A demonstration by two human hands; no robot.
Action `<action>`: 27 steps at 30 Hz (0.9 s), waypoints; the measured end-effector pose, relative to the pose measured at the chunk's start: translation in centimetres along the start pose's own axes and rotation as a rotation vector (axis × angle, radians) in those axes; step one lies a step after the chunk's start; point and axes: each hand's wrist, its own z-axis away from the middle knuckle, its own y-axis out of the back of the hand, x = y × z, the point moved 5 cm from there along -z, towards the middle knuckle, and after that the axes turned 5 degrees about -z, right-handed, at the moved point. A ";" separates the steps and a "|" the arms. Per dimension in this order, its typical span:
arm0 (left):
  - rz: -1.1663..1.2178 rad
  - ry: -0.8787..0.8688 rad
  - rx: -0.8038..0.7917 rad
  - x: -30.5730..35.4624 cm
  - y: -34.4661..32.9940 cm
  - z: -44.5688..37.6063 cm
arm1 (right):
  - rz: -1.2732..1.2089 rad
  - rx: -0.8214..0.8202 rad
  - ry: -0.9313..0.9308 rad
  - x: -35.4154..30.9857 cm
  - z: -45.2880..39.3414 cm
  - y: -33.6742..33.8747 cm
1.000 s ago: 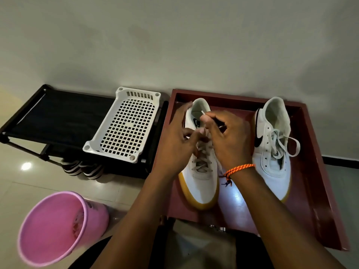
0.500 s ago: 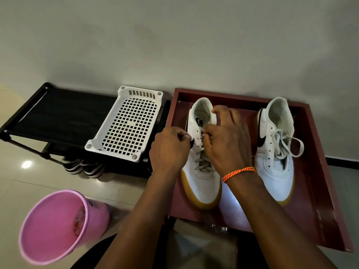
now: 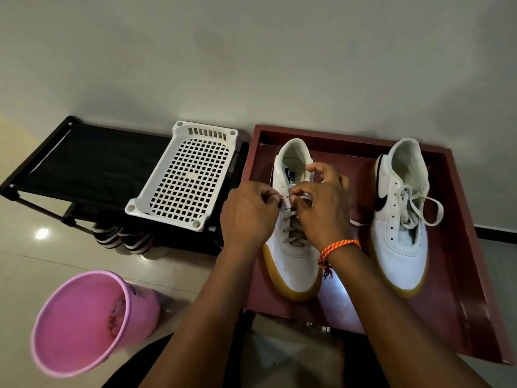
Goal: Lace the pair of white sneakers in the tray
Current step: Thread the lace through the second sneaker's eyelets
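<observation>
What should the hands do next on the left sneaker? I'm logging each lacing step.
Probably pull the lace end through the upper eyelet and snug it. Both the left hand and right hand pinch the lace near the top of the left sneaker, with crossings already laced below.

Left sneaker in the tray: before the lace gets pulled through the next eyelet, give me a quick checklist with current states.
1. Left sneaker sits flat inside the red tray: ok.
2. Both hands on the lace: the left hand and right hand pinch at it near the upper eyelets: ok.
3. Lower rows already crossed: ok, criss-cross shows below the hands.
4. Lace tip lined up with the eyelet: cannot tell, fingers hide it.
5. Right sneaker clear of the working area: ok, it stands apart, its lace looped loosely.
6. Top eyelets threaded: not ok, not yet done.
</observation>
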 end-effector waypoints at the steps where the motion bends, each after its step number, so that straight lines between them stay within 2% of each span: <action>1: 0.005 0.005 -0.006 -0.1 -0.1 0.0 | 0.057 -0.009 0.010 -0.2 0.1 0.3; 5: 0.016 0.026 -0.011 -0.1 0.0 0.1 | 0.313 -0.001 0.092 -0.9 0.5 0.9; 12: 0.005 -0.010 0.028 0.2 0.2 0.2 | 0.170 -0.061 0.080 -0.1 0.2 -0.9; 18: 0.072 -0.041 0.054 0.7 0.1 0.5 | 0.363 -0.077 0.156 0.2 0.5 -0.9; 20: 0.250 -0.002 0.054 0.6 0.3 0.3 | 0.374 -0.110 0.162 0.4 0.3 -0.7; 23: 0.686 0.064 0.073 0.7 1.2 0.3 | 0.297 -0.108 0.185 0.6 0.1 -0.4; 27: 1.196 0.102 -0.022 1.4 2.3 0.4 | 0.173 -0.092 0.201 1.0 0.1 -0.3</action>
